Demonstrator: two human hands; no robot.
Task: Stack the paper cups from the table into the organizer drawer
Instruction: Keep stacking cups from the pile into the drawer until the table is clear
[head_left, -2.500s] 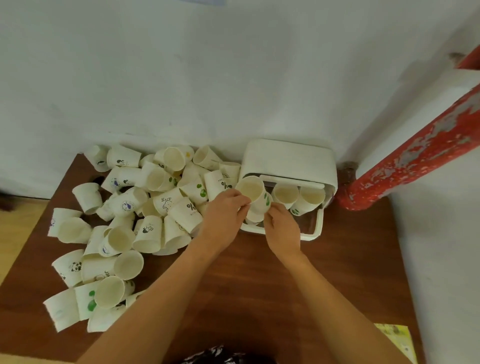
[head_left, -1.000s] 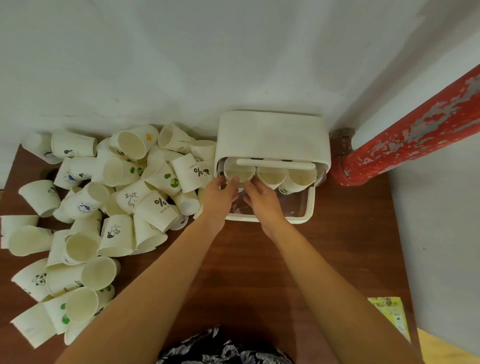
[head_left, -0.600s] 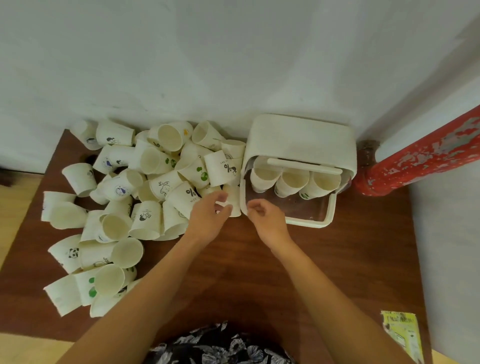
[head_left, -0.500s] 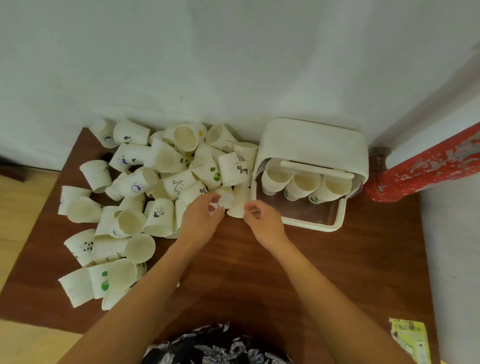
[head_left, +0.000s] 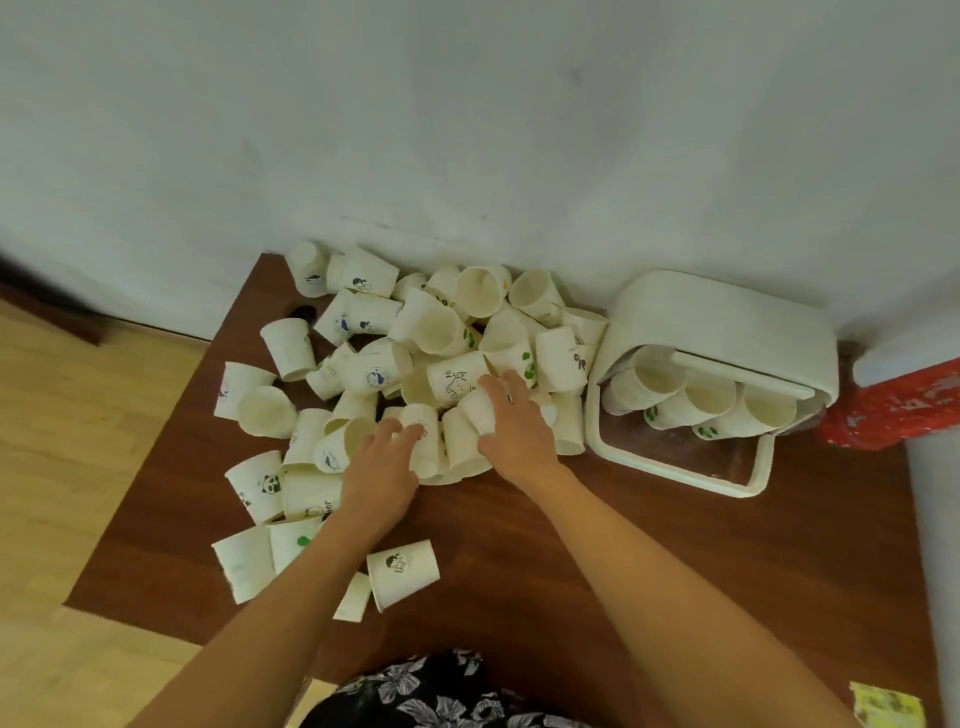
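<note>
On the dark brown wooden surface (head_left: 649, 561), pushed against a pale grey wall (head_left: 467, 130), I see a loose heap of white printed paper cups (head_left: 415, 364) lying mostly on their sides. At the heap's near edge I have both hands in the cups. My left hand (head_left: 382, 467) has its fingers curled onto a small white paper cup (head_left: 423, 431); how firmly it grips I cannot tell. My right hand (head_left: 514, 426) lies spread, palm down, over neighbouring cups, with one short cup (head_left: 480, 410) under its fingers, and I cannot tell whether it holds anything. To the right of the heap stands the white plastic organizer (head_left: 727, 317), its clear-bottomed drawer (head_left: 680, 462) pulled out toward me. Three rows of nested cups (head_left: 701, 400) lie side by side at the back of that drawer, mouths facing me. One lone cup with a dark print (head_left: 402, 571) lies apart between my forearms. A peeling red pipe (head_left: 893, 405) stands beside the organizer.
</note>
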